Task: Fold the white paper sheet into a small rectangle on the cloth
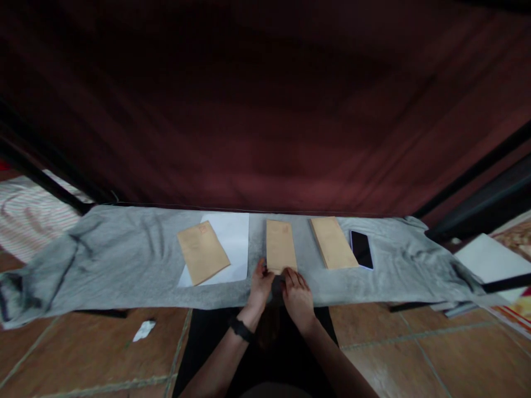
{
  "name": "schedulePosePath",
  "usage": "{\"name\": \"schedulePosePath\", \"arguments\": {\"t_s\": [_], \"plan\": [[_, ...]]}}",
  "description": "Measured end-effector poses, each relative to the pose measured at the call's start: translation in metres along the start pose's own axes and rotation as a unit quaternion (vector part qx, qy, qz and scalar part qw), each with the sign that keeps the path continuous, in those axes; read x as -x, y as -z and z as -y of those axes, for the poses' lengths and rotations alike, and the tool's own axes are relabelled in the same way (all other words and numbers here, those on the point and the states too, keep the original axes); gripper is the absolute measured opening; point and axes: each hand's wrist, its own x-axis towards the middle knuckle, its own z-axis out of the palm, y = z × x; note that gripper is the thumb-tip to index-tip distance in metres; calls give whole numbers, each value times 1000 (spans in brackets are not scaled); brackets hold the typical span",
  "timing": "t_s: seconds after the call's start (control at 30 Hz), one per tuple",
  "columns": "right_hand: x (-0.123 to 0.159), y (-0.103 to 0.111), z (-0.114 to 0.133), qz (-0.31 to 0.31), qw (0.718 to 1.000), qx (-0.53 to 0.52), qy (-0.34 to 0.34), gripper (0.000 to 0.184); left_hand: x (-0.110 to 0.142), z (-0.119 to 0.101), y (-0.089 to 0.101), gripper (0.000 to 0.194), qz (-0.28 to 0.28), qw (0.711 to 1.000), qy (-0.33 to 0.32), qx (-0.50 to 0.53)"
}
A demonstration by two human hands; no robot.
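A brown paper envelope (281, 243) with a small reddish print in its far right corner lies upright on the grey cloth in front of me. My left hand (260, 283) grips its near left corner, thumb and fingers closed on the edge. At the near right edge, my right hand (297, 290) has its bent fingers pressed on the same envelope. What the fingertips do at the near end is partly hidden. To the left, another brown envelope (204, 251) rests askew on white paper (236, 249). A stack of brown envelopes (335, 243) lies to the right.
A phone (362, 250) with a dark screen touches the right-hand stack's side. Grey cloth (133, 254) covers the narrow table, and a dark red curtain (265, 138) hangs behind it. Black posts stand at both ends. A crumpled white scrap (144, 330) lies on the tiled floor.
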Motion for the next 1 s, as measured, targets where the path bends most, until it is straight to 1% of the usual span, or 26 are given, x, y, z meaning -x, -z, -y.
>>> {"name": "schedulePosePath", "arguments": {"t_s": [0.07,0.13,0.2,0.27,0.3,0.33,0.37,0.4,0.43,0.47,0.5,0.53,0.57,0.63,0.7,0.73,0.77,0.8,0.83,0.87,0.9,0.93,0.97,1.0], "plan": [[-7,3,1,3,1000,-3,-9,43,0,-10,-4,52,-23,1000,0,9],[-17,9,-1,9,999,-32,-33,41,1,-23,-6,43,-44,999,-2,32],[-30,17,-6,4,989,-119,-88,38,3,-37,-6,36,-42,997,-27,54],[-43,24,-12,-12,966,-211,-148,32,5,-48,-4,35,-24,995,-65,72],[-49,26,-15,-23,946,-269,-180,31,6,-52,-2,36,-24,994,-77,80],[-53,28,-18,-36,914,-343,-215,32,6,-53,0,37,-37,992,-77,88],[-55,28,-19,-50,869,-425,-251,33,7,-53,2,37,-56,992,-62,95],[-56,27,-19,-62,814,-503,-283,34,7,-52,3,38,-71,991,-36,105],[-55,24,-18,-72,756,-571,-310,35,7,-49,4,39,-75,990,-2,122],[-52,21,-15,-79,711,-616,-329,37,7,-45,4,40,-66,987,33,146],[-47,17,-12,-80,689,-636,-338,39,6,-40,3,41,-46,982,62,172],[-42,13,-8,-73,682,-643,-340,41,6,-35,2,42,-24,977,82,196],[-37,9,-4,-53,679,-650,-337,42,4,-30,1,42,-10,973,93,211],[-27,3,1,8,663,-674,-325,43,1,-20,1,39,-8,973,103,207],[-18,1,2,73,648,-691,-311,44,-2,-11,5,35,-14,978,108,180],[-14,2,0,98,653,-686,-306,45,-3,-8,8,33,-14,979,113,171],[-11,4,-2,115,670,-668,-302,45,-3,-4,12,32,-10,979,118,167],[-9,6,-6,121,702,-637,-295,45,-2,-2,15,32,-8,979,121,161],[-7,9,-10,117,748,-590,-279,45,-1,0,19,34,-8,982,123,144],[-5,12,-14,101,805,-528,-251,45,1,0,22,37,-7,986,120,115],[-3,14,-18,78,862,-454,-211,44,3,0,25,40,-6,991,111,75],[0,16,-21,57,911,-376,-159,43,6,-1,27,43,-6,995,97,26],[2,18,-24,45,947,-300,-100,41,10,-3,28,45,-6,996,82,-31],[4,19,-26,44,972,-229,-41,41,13,-5,29,45,-6,994,70,-89]]}}
